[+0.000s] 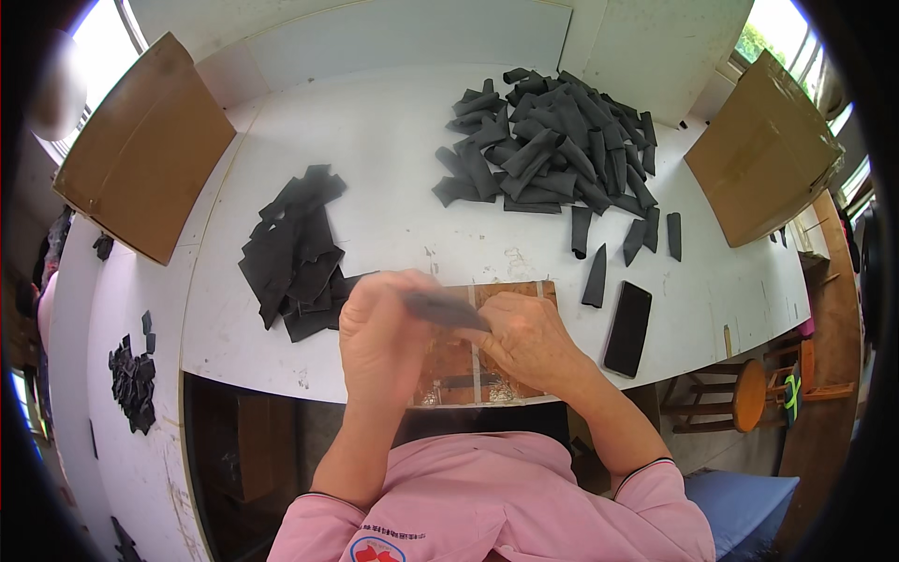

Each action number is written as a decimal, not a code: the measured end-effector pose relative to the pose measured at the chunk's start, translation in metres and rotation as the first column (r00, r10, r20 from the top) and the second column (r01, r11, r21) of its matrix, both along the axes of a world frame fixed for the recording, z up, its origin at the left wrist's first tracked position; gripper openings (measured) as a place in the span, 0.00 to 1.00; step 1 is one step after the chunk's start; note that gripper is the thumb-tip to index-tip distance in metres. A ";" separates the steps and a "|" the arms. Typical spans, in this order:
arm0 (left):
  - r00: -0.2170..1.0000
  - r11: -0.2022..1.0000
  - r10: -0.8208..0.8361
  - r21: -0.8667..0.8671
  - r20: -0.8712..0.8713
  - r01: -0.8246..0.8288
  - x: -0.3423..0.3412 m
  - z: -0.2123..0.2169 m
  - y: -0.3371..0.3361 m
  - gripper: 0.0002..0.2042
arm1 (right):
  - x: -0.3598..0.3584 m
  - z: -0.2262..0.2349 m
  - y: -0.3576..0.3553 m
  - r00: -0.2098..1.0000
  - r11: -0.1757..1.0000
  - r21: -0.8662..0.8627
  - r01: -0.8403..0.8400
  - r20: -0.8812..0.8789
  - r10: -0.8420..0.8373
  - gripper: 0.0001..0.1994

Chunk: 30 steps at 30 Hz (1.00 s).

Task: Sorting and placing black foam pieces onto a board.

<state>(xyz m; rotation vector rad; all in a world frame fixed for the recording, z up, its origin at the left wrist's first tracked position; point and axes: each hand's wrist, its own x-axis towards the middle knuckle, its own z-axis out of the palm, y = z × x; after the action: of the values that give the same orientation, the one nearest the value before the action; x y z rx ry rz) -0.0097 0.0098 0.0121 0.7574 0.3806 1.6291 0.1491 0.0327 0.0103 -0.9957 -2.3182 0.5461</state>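
Observation:
A dark grey piece of soft sheet material (448,310) is held up between my hands, over a worn brown board (440,370) at the table's near edge. My right hand (532,339) is closed, pinching the right end of the piece. My left hand (382,328) is at the other end, its fingers smeared by motion, so their grip is unclear. Left of my hands lies a loose pile of flat dark grey pieces (295,258). Farther off to the right is a big heap of rolled, tube-like dark grey pieces (562,140), with several single ones scattered nearer me.
A black phone (627,330) lies right of the board on the white table (375,140). Cardboard boxes stand at the left (150,150) and right (768,150). Small dark scraps (133,382) lie on the left side surface. A wooden stool (740,395) stands at the lower right.

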 end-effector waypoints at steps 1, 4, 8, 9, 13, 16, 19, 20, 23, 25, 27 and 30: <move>0.990 0.999 -0.047 -0.005 0.137 0.048 -0.003 -0.004 0.001 0.06 | -0.001 -0.006 0.001 1.000 1.000 -0.002 0.003 0.001 -0.003 0.16; 0.994 0.992 -0.085 -0.087 0.063 0.090 0.002 -0.013 0.000 0.06 | -0.003 -0.041 0.003 0.997 0.994 -0.108 0.034 0.069 -0.027 0.15; 0.992 0.996 -0.025 -0.084 -0.122 0.015 0.001 -0.010 0.007 0.06 | 0.004 -0.062 -0.009 0.963 0.973 -0.222 0.062 0.270 0.000 0.13; 0.978 0.998 0.030 -0.044 -0.209 -0.040 0.002 -0.010 0.003 0.06 | 0.012 -0.060 -0.014 0.989 0.986 -0.164 0.025 0.149 0.000 0.12; 0.977 0.991 0.090 -0.077 -0.193 -0.107 -0.001 -0.006 0.000 0.07 | 0.020 0.010 -0.012 0.996 0.963 -0.256 0.087 0.021 -0.085 0.15; 0.946 0.998 0.060 0.035 -0.318 -0.052 -0.001 -0.009 0.005 0.07 | 0.014 0.022 -0.019 0.995 0.945 -0.311 0.096 0.015 -0.096 0.25; 0.956 1.000 0.017 -0.019 -0.292 -0.023 0.001 -0.004 0.002 0.07 | 0.008 0.013 -0.018 0.998 0.930 -0.362 0.061 0.018 -0.059 0.37; 0.953 0.998 0.017 -0.045 -0.302 -0.032 -0.001 -0.002 0.000 0.07 | 0.004 0.013 -0.017 0.997 0.925 -0.374 0.067 -0.014 -0.078 0.37; 0.932 0.992 0.064 -0.081 -0.358 -0.099 -0.002 -0.011 -0.004 0.07 | -0.004 0.007 -0.018 0.977 0.912 -0.404 0.065 -0.160 -0.141 0.29; 0.899 0.980 0.143 -0.065 -0.414 -0.186 -0.005 -0.022 -0.003 0.08 | -0.004 0.000 -0.012 0.990 0.983 -0.172 0.066 -0.115 -0.087 0.17; 0.317 0.771 0.467 0.206 -0.825 -0.602 -0.021 -0.041 0.005 0.10 | -0.006 0.016 0.000 0.990 0.987 -0.158 -0.010 -0.142 -0.013 0.12; -0.361 0.514 0.478 0.588 -0.801 -0.625 -0.075 -0.073 0.030 0.11 | 0.003 0.054 0.022 0.862 0.826 -0.545 -0.145 -0.480 -0.165 0.04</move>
<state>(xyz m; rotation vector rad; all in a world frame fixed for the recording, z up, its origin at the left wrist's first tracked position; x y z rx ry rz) -0.0842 0.0394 -0.0609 1.8003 2.3263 1.5644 0.1520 0.0551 0.0640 -0.9567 -1.6860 1.3767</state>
